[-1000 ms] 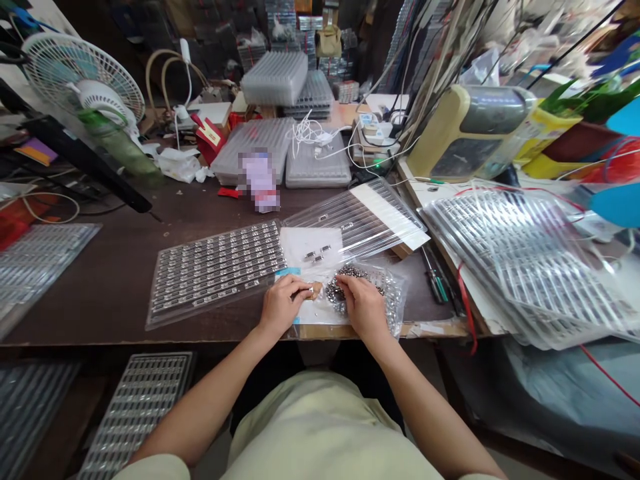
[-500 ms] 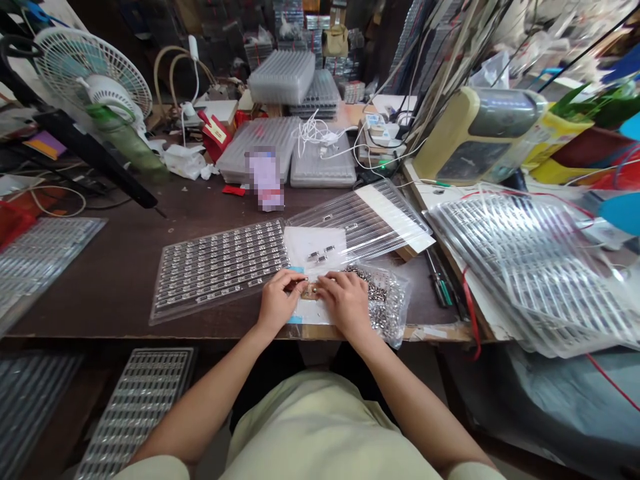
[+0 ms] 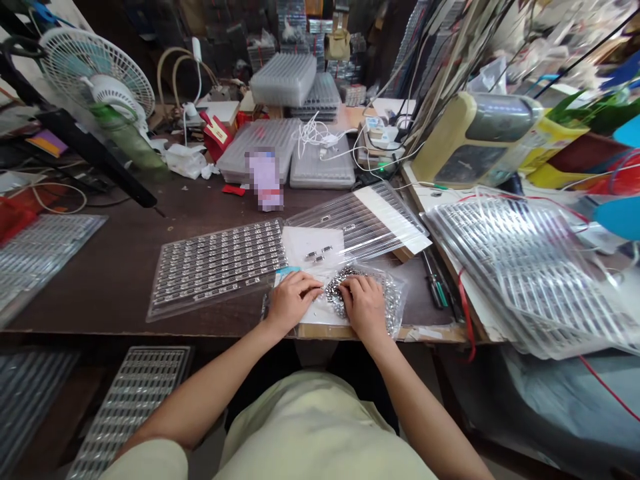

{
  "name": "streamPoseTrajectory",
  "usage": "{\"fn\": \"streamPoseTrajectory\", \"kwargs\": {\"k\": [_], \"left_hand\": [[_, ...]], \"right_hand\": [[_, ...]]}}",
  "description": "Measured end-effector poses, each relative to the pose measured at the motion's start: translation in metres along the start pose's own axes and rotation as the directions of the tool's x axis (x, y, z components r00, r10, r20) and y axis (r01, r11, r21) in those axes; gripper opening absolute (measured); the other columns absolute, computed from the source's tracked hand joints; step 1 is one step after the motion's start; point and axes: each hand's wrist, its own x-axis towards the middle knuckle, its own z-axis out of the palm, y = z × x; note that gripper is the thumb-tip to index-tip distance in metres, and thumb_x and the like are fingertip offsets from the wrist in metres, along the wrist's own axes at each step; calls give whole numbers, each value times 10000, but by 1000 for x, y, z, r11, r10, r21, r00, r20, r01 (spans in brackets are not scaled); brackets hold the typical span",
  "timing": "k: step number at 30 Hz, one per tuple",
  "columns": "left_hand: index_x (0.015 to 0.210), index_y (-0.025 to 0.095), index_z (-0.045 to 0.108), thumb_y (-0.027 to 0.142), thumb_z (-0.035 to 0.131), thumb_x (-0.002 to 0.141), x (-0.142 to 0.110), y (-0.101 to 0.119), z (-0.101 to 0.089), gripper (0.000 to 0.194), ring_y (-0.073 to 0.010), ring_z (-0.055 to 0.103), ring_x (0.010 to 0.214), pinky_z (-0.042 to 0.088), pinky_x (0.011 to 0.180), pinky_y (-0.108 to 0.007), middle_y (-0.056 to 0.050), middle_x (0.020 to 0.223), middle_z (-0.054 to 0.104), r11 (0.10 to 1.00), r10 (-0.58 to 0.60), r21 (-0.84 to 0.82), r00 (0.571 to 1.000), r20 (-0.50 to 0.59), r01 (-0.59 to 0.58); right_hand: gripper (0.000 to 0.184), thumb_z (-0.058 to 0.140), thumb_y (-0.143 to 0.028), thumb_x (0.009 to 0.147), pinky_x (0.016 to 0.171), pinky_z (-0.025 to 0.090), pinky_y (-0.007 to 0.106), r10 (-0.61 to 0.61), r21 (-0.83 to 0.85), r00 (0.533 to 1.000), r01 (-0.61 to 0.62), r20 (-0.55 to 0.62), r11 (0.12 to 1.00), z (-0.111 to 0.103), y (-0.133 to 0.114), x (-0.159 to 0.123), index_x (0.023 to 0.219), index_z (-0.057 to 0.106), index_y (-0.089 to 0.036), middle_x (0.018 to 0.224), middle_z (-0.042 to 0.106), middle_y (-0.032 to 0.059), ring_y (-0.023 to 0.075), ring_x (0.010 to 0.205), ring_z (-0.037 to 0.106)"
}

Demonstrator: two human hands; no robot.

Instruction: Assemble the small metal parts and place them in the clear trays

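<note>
My left hand (image 3: 293,301) is over the white sheet (image 3: 315,240), its thumb and fingertips pinched together at the edge of a pile of small shiny metal parts (image 3: 337,281). Whatever is between those fingertips is too small to name. My right hand (image 3: 367,303) rests on the pile, its fingers bent and closed down among the parts, which hide the tips. The parts lie on a clear plastic bag (image 3: 397,293). A few small dark and silver pieces (image 3: 319,255) sit on the sheet beyond my hands. A clear tray (image 3: 220,263) filled with rows of similar pieces lies to the left.
A ribbed clear tray (image 3: 370,220) with a few pieces lies behind the sheet. Green-handled tools (image 3: 439,293) and stacked clear trays (image 3: 520,267) are on the right. A fan (image 3: 97,73), a black arm (image 3: 100,157) and closed tray boxes (image 3: 323,167) stand farther back.
My right hand has moved right onto the pile of metal parts. My left hand has shifted slightly right. The small brownish piece between my fingertips no longer shows there.
</note>
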Motion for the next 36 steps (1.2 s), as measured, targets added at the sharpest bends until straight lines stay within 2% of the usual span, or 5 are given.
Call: {"fn": "streamPoseTrajectory", "kwargs": {"k": [7,23,30,33,36], "left_hand": [[873,261,733,263,666,813,-1,-4,3,91,-174,610,864,482,810,-323,-19,884,692,1000,14,14,1000,20,-14],[815,238,744,161,693,768,4,-3,1,104,-163,629,828,475,791,-292,-10,867,709,993,-91,-61,988,124,99],[839,200,734,268,657,801,8,-2,-14,110,-166,607,873,455,819,-273,-45,902,674,969,-73,-244,984,-163,31],[938,189,722,333,674,786,11,-2,-23,215,-125,585,785,452,737,-218,-26,862,661,826,-294,-522,952,-83,210],[998,172,704,384,725,736,8,4,-28,338,-73,548,671,453,639,-163,3,768,627,436,-470,-798,861,193,417]], "right_hand": [[164,540,-337,909,772,322,335,-38,-31,998,40,56,999,-1,-1,1,877,654,-224,897,651,41,201,863,492],[188,516,-239,913,776,400,326,-23,168,999,30,-44,985,4,3,-2,946,700,-215,882,660,49,181,852,527],[255,516,-269,914,821,398,329,26,-13,998,-27,-50,1000,-10,8,3,1124,658,-239,1058,645,62,198,943,517],[311,410,-206,941,866,408,324,253,-127,950,-278,-184,952,-35,49,7,1157,632,-183,1109,625,103,201,988,516],[333,440,-171,897,859,416,380,461,-333,874,-485,-153,809,-55,96,5,1178,597,-84,1143,591,188,266,1005,512]]}}
